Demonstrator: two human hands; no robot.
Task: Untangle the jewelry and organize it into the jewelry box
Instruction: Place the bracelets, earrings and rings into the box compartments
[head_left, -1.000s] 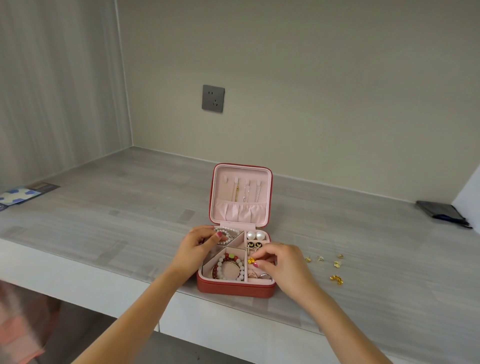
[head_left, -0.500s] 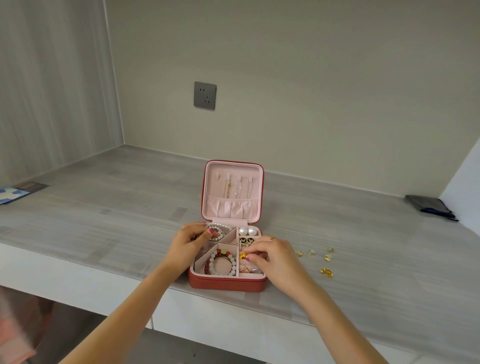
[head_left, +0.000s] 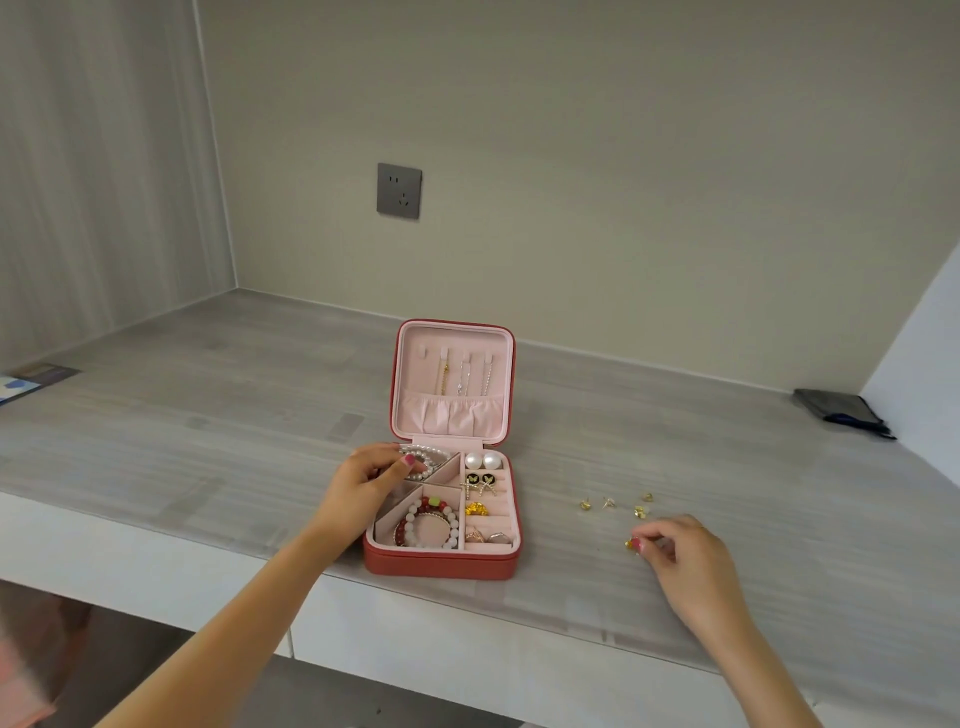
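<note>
My right hand has its fingertips pinched on a small gold earring down on the counter. Just past those fingers, four more gold studs lie scattered. Over to the left of them sits the red jewelry box, lid upright, three chains hanging inside. My left hand rests on the box's near-left rim, fingers curled by the pearl bracelet; I can't tell whether they grip it. A beaded bracelet, pearl studs and rings fill the compartments. The pale grey wood-grain counter runs wide; a wall socket lies ahead, a dark pouch far right, a blue card far left.
</note>
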